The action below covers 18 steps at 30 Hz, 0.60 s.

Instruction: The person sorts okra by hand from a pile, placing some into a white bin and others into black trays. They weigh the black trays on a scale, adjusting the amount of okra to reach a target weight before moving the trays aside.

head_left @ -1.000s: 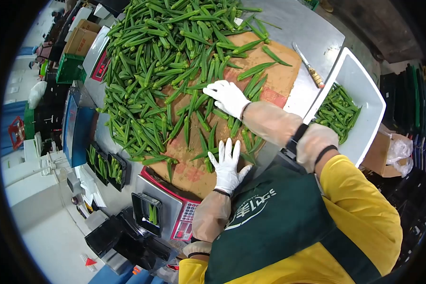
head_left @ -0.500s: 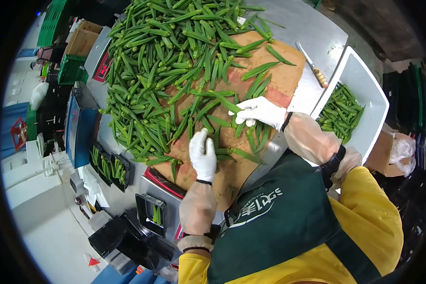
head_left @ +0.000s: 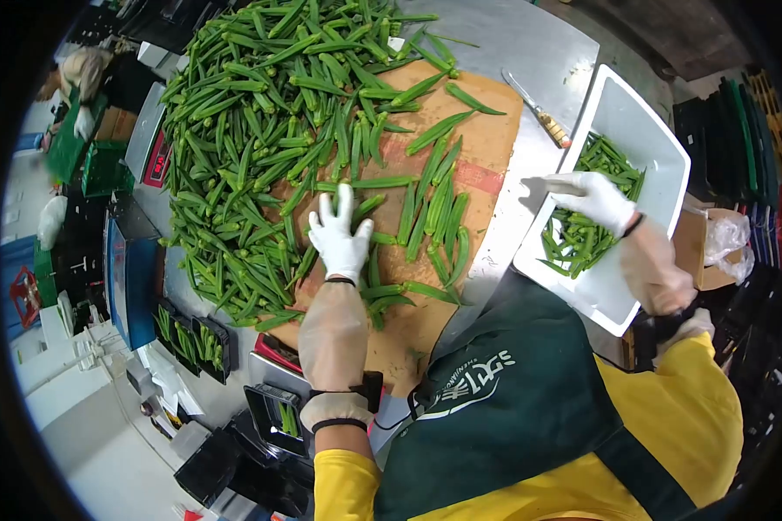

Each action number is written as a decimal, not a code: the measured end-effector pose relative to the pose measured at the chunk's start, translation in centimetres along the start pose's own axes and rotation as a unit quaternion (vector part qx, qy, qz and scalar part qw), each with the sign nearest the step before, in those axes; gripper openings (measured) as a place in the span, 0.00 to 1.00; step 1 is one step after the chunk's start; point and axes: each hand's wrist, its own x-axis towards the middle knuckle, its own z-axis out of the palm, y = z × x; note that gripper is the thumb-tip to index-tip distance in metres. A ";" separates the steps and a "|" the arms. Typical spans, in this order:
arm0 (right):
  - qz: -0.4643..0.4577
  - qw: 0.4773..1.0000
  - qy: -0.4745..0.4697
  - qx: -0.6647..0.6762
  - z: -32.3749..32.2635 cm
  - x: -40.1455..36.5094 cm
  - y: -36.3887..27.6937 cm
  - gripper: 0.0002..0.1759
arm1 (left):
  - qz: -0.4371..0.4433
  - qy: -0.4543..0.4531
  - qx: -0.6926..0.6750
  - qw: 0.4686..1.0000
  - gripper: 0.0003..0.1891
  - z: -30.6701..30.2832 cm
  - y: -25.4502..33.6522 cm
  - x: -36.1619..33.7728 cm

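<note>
In the head view, my left hand point(head_left: 339, 239), in a white glove, is over the brown board point(head_left: 495, 100) with its fingers spread apart. Its fingertips are just beside, or on, an okra pod point(head_left: 378, 182) that lies crosswise; I can't tell whether they press on it. My right hand point(head_left: 595, 198), gloved the same way, is over the near part of the white bin point(head_left: 666, 165), with its fingers stretched toward the rim on the left. I can't tell whether it has anything in its grasp, since its underside is hidden. Cut-looking okra point(head_left: 613, 161) lies in the bin below it.

The big okra heap point(head_left: 235, 148) covers the far left of the metal worktop point(head_left: 539, 43) and runs onto the board. To the right of my left hand, several more pods point(head_left: 443, 217) lie side by side on the board. A knife point(head_left: 539, 111) with a wooden handle rests on the bare metal between the board and the bin. On my left, a small black tray point(head_left: 265, 408) holds a few pods, and farther off two fuller black trays point(head_left: 228, 349) sit together. At the upper left, another person point(head_left: 85, 69) is beside a green crate point(head_left: 104, 174).
</note>
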 end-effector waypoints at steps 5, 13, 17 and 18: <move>-0.178 0.955 0.042 -0.233 9.8 4.7 -0.4 0.21 | 0.075 -0.053 0.093 0.991 0.41 0.3 3.6 -4.9; -0.239 0.917 0.133 -0.290 12.6 13.3 -0.5 0.11 | 0.023 -0.115 0.095 0.989 0.44 -1.9 3.3 -12.5; -0.300 0.877 0.098 -0.362 11.8 14.5 -1.6 0.11 | 0.009 -0.138 0.090 0.986 0.44 -2.2 2.4 -15.1; -0.313 0.869 0.093 -0.371 11.5 14.7 -1.5 0.11 | -0.005 -0.139 0.086 0.987 0.44 -2.4 2.2 -15.5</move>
